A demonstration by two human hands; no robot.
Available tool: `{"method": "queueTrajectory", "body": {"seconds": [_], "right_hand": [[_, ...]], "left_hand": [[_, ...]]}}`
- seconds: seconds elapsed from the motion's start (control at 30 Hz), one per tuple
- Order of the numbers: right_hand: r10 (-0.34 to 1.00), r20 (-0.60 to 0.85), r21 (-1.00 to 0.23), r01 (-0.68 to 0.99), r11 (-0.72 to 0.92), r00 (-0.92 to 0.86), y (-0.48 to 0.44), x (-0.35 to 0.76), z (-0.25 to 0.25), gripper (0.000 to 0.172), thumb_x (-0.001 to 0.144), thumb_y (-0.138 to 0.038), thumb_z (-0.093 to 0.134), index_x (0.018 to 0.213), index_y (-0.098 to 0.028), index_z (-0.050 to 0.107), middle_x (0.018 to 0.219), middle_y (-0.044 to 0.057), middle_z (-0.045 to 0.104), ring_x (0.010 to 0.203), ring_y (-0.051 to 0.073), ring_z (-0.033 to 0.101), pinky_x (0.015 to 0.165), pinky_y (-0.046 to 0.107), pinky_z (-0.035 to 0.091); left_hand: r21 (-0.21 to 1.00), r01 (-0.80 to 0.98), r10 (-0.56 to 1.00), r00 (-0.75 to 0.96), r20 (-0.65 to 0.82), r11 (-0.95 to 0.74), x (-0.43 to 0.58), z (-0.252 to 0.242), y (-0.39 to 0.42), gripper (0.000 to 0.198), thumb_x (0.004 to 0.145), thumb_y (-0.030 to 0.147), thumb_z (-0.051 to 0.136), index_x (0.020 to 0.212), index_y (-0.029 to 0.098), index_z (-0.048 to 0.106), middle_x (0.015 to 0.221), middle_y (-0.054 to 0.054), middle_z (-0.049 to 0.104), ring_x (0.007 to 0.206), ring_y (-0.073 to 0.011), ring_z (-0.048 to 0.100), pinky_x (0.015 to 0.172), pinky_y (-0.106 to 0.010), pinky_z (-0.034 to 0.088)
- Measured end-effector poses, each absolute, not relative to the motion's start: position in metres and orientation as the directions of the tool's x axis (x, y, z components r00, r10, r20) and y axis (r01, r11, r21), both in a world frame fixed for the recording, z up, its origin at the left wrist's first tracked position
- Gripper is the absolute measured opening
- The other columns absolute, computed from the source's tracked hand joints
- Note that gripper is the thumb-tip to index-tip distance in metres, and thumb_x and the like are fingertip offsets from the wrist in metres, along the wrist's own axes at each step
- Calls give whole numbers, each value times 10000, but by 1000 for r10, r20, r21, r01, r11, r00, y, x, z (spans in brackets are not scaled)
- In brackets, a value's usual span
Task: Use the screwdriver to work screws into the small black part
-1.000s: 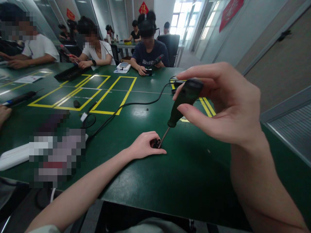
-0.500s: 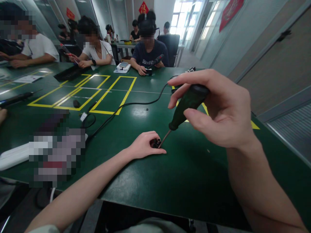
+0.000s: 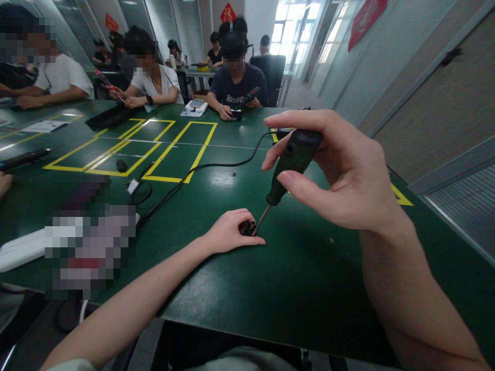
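My left hand (image 3: 231, 232) rests on the green tabletop (image 3: 216, 288), its fingers curled round a small black part (image 3: 249, 228). Most of that part is hidden by the fingers, so its kind does not show. Above and to the right, my right hand (image 3: 340, 170) grips the dark handle of a screwdriver (image 3: 293, 157) between thumb and fingers. The screwdriver slants down to the left, and its thin metal shaft (image 3: 263, 216) reaches the black part at my left hand.
A black cable (image 3: 220, 165) runs across the table. Yellow tape outlines (image 3: 189, 178) mark the surface. On the left lie a white object (image 3: 27, 247) and a blurred-out item (image 3: 100, 247). Across the table a person (image 3: 237, 85) in a dark shirt handles a tool (image 3: 252, 95).
My right hand and the screwdriver handle have shifted slightly left and up, making the shaft a little steeper. My left hand and the black part stay in place.
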State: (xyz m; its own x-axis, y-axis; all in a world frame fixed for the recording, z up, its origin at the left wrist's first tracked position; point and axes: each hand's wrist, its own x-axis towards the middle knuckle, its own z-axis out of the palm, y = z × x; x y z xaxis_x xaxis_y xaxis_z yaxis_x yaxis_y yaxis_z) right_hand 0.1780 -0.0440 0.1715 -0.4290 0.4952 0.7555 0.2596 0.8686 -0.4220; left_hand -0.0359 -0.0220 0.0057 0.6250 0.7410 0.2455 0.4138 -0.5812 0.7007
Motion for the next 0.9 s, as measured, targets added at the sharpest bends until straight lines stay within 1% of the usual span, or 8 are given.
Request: {"method": "queueTrajectory", "body": {"seconds": [0.13,0.23,0.37,0.53,0.67,0.73,0.8,0.9], "right_hand": [[458,809,-301,409,861,-368,-43,175,170,462,823,-326,856,1264,-305,720,1150,20,800,863,217,765,698,339,633],[435,837,-264,454,851,-330,-44,173,169,411,827,-345,892,1206,-303,737,1145,13,808,819,200,766,633,317,618],[349,890,-165,504,848,-294,-43,173,168,331,820,-394,917,1071,-290,727,961,1,788,693,182,715,547,316,566],[296,929,-102,617,780,-221,-39,172,169,450,788,-582,910,833,-271,588,723,-31,605,558,141,546,488,306,435],[256,938,-41,661,749,-233,-41,170,170,434,900,-578,774,754,-265,512,635,-50,450,524,131,439,517,325,382],[254,935,-55,603,796,-249,-43,169,170,293,946,-489,654,786,-269,543,666,-28,487,555,155,462,543,347,397],[309,908,-154,463,873,-281,-45,168,170,84,915,-353,588,881,-280,611,771,2,602,630,187,534,595,375,449],[402,869,-302,334,893,-289,-46,168,168,114,880,-237,634,967,-302,669,857,8,683,710,211,608,647,393,503]], "left_hand": [[700,401,735,625,262,-591,-36,4,-21,441,814,520,936,823,170,667,790,22,629,715,-148,591,686,-274,439],[696,405,734,628,260,-593,-36,4,-21,431,822,523,928,842,172,678,794,23,625,709,-147,589,680,-273,438],[694,405,732,630,259,-595,-36,5,-21,434,831,541,915,851,176,681,795,23,620,693,-144,579,664,-271,440],[696,426,747,619,241,-577,-36,6,-22,462,836,585,896,834,185,665,793,22,613,687,-145,571,656,-272,444],[696,416,743,618,257,-586,-36,5,-22,476,811,578,918,811,182,654,797,21,614,695,-146,574,669,-273,445],[699,409,740,622,256,-586,-36,5,-21,474,814,578,916,817,180,658,795,23,613,691,-144,571,665,-272,444],[704,406,739,625,251,-582,-37,5,-22,471,821,580,909,822,179,661,793,24,611,683,-139,565,658,-270,442],[705,411,743,623,246,-578,-37,6,-22,466,822,575,910,831,178,668,791,26,608,675,-135,558,646,-266,433]]}}
